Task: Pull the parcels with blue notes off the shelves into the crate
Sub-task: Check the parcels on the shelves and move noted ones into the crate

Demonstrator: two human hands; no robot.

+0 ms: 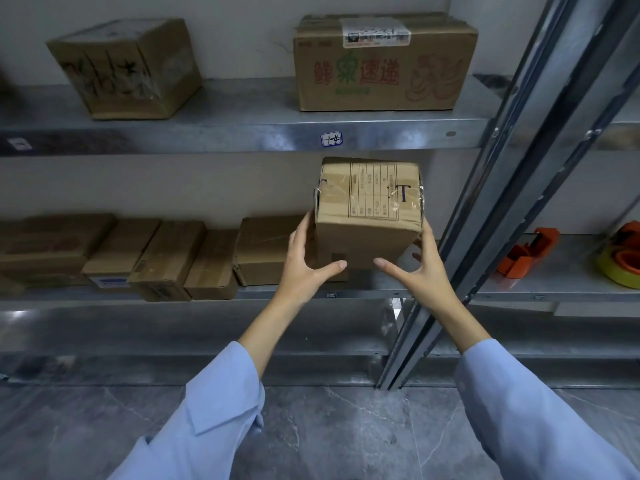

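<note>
The cardboard parcel is in the middle of the view, held in the air in front of the lower shelf and under the edge of the upper shelf. It is tilted. The face turned to the camera has a printed table, a dark letter T and clear tape. The left hand grips it at 8 o'clock and the right hand at 4 o'clock. The fingers of each hand lie along a side wall and the thumbs press on the near lower face. I cannot tell if the parcel's bottom touches anything.

Just behind the left hand, at 9 o'clock of the parcel, a flat carton lies on the lower shelf. Further to 9 o'clock there is a row of cartons; one has a white label with blue print.

At 12 o'clock, a small handwritten sticker is on the upper shelf's edge. Above it stands a large carton with red and green characters, and at 10 o'clock a smaller taped carton.

At 3 o'clock, past the metal upright, lie an orange tape dispenser and a yellow tape roll. At 6 o'clock are the light blue sleeves and the grey marble floor.
</note>
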